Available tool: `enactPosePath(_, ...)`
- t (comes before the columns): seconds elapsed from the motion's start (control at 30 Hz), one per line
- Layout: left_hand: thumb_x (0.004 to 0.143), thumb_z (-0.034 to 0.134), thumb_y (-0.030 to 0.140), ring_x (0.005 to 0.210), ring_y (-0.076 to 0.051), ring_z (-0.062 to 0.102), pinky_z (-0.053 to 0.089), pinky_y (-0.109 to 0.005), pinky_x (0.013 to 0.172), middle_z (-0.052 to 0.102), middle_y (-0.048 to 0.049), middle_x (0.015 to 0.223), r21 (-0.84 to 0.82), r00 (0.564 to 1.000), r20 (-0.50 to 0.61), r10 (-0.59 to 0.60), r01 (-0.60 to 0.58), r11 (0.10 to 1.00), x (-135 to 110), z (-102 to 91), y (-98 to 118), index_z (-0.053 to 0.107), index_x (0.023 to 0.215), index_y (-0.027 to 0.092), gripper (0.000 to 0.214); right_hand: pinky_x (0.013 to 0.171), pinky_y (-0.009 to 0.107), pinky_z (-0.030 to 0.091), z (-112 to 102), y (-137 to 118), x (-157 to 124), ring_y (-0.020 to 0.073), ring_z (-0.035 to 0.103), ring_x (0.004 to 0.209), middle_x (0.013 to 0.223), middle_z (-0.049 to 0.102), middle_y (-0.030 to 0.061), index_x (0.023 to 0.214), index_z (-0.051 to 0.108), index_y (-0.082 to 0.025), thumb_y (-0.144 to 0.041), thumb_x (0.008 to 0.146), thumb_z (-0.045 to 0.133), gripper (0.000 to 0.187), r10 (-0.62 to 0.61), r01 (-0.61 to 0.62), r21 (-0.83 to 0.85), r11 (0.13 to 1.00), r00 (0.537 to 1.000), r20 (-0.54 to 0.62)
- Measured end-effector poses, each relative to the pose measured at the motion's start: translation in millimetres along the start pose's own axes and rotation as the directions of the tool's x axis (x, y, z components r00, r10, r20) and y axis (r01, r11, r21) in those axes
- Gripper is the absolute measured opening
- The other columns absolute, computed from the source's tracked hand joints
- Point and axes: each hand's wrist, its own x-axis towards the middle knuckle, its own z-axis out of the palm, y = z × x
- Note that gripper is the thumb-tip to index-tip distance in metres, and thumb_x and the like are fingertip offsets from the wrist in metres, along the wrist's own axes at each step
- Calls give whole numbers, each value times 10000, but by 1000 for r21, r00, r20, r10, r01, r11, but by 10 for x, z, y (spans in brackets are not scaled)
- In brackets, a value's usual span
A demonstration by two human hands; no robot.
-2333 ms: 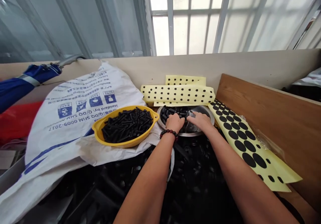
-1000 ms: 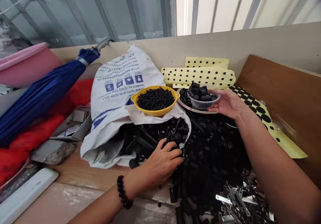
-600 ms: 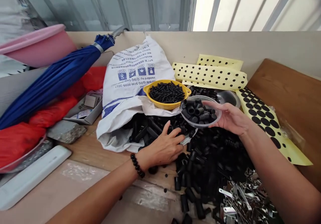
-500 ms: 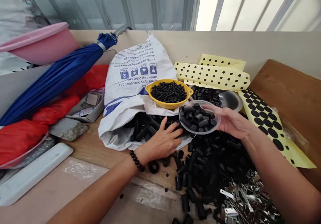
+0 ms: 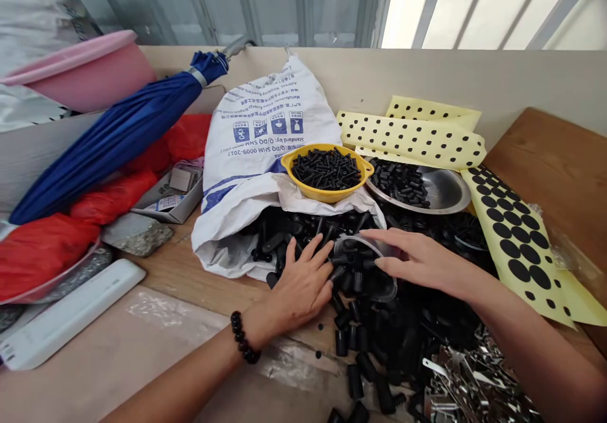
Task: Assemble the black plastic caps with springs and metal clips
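My right hand (image 5: 422,262) grips a small clear plastic bowl (image 5: 374,271), tipped onto its side toward my left, on the heap of black plastic caps (image 5: 403,322); black caps lie at its mouth. My left hand (image 5: 303,281), a dark bead bracelet on its wrist, rests with fingers spread on the caps right beside the bowl's mouth. The heap spills out of an open white woven sack (image 5: 256,151) onto the wooden table (image 5: 156,284).
A yellow bowl of black screws (image 5: 327,171) sits on the sack, a metal dish of black parts (image 5: 417,186) to its right. Yellow sheets of black dots (image 5: 516,246) lie right, metal clips (image 5: 474,385) near right. A blue umbrella (image 5: 114,138), red bags, pink basin and white bar lie left.
My right hand lifted the filled clear bowl from the metal dish, carried it toward me, then lowered and tipped it onto the heap. My left hand left the dish for the heap.
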Motion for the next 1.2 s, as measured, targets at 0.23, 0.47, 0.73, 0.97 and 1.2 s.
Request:
enactPosePath(0.23,868,421,230,1343,-355,190,154,-717,949,420,-135,1386,-23,995,-40,-88,87,996,-101,212,124,546,1121,156,292,820,445,451,239,-182,-89,266,538,952,1072,564,97,1307,459,-306,-323,824,523,487,-180,158,-435,887,984,-9)
enactPosePath(0.47,877,446,284,1348,-354,173,157,-675,987,333,-140,1443,-18,998,-25,-55,54,998,-183,193,91,526,1194,164,348,772,439,436,298,-284,-212,280,513,945,1131,537,114,1283,470,-341,-294,797,560,497,-328,262,-558,788,945,-19)
enactPosePath(0.73,847,486,267,1338,-349,200,149,-654,1007,336,-138,1440,-38,999,-31,-25,24,999,-202,165,93,442,1288,187,450,787,444,438,223,-308,-274,281,500,962,1171,531,108,1243,517,-326,-264,779,576,471,-370,275,-563,779,927,-59)
enactPosePath(0.97,850,486,274,1344,-344,192,132,-652,1006,314,-162,1446,-36,1000,-29,-9,8,999,-182,121,130,506,1197,171,363,899,475,420,135,-115,-272,276,491,1057,1216,511,99,1286,484,-298,-263,803,562,491,-339,228,-512,828,931,-133)
enactPosePath(1.2,837,513,291,1326,-348,233,160,-642,1001,405,-160,1381,-77,1000,-21,13,-15,997,-201,116,123,515,1193,186,371,892,455,442,32,-101,-318,273,487,1074,1244,504,80,1285,486,-308,-287,790,577,504,-345,234,-473,849,925,-162)
